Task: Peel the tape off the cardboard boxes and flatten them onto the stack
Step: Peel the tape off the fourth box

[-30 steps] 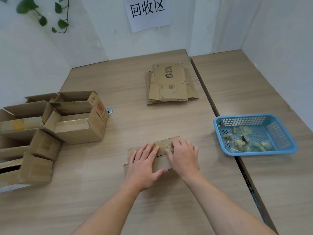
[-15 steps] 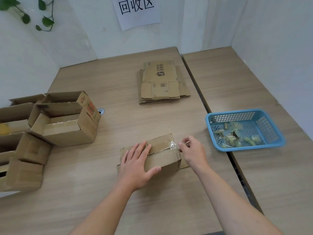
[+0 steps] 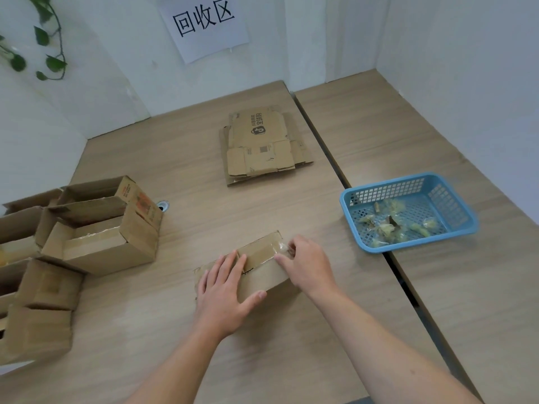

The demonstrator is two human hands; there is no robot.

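White walls (image 3: 466, 68) enclose tables (image 3: 180, 176), perhaps laminate, bearing boxes (image 3: 110, 246).

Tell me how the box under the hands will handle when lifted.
Probably light: the box is small, thin cardboard. Likely to slide, since the left hand presses it down while the right hand pinches the tape. Flat sides should not roll.

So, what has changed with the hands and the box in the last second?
The right hand slid from the box top to its right end, where its fingers now pinch the tape. The left hand stayed flat on the box; stack, basket and other boxes did not move.
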